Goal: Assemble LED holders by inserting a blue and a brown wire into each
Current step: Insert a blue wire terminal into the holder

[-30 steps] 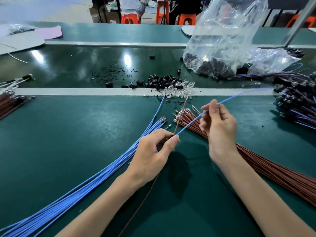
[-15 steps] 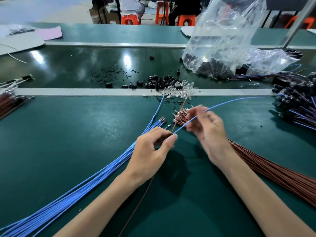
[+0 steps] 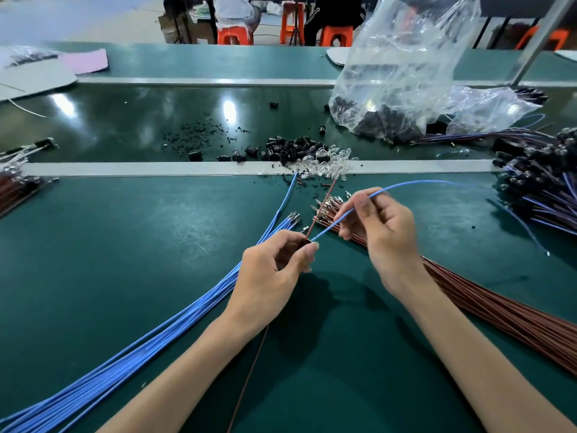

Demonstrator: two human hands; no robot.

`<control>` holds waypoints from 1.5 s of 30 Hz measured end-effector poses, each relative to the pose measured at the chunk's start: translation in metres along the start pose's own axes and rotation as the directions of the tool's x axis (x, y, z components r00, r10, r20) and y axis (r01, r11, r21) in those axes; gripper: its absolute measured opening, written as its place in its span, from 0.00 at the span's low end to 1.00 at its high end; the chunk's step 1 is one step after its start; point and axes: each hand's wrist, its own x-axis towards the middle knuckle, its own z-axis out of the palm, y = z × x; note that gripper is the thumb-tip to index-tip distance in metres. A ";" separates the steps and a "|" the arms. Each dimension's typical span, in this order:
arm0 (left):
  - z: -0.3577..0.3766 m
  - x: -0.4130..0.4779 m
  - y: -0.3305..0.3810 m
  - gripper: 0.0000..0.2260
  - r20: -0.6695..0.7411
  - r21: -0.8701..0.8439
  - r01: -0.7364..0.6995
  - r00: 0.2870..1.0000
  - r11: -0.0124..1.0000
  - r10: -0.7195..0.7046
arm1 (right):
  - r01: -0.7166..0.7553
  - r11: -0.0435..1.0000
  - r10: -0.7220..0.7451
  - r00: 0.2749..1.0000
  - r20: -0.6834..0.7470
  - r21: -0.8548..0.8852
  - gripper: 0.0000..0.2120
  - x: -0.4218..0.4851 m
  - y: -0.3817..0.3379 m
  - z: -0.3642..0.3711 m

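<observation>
Blue, thin and limp, the single insulated wire (image 3: pixel 412 182) arcs from centre right down to the small dark LED holder (image 3: pixel 307 242) at mid-frame. The left hand (image 3: pixel 271 273) pinches that holder in curled fingertips below a thin brown wire (image 3: pixel 324 203), while the right hand (image 3: pixel 385 239) nips the blue strand between thumb and forefinger; so light and floppy a wire likely needs holding close to its tip. Loose blue wire bundle (image 3: pixel 140 343) and brown wire bundle (image 3: pixel 499 312) flank the hands on the matte green bench mat (image 3: pixel 125 239), with black plastic holders (image 3: pixel 290 150), clear LEDs (image 3: pixel 327 162), a crinkled plastic bag (image 3: pixel 406 57) and orange stools (image 3: pixel 234 37) beyond.
</observation>
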 end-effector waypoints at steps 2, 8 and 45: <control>-0.001 0.000 -0.001 0.07 0.010 -0.003 0.000 1.000 1.000 0.000 | 0.010 0.999 -0.010 1.000 0.023 -0.032 0.11 -0.002 0.001 0.004; 0.000 0.000 -0.001 0.07 0.026 0.041 -0.034 0.999 0.999 0.033 | -0.009 0.999 0.009 1.000 0.007 -0.050 0.11 -0.002 -0.001 0.003; -0.001 -0.001 0.003 0.04 0.089 0.032 -0.029 0.996 0.999 0.026 | -0.114 0.973 0.175 0.933 0.315 -0.201 0.08 -0.008 0.008 0.008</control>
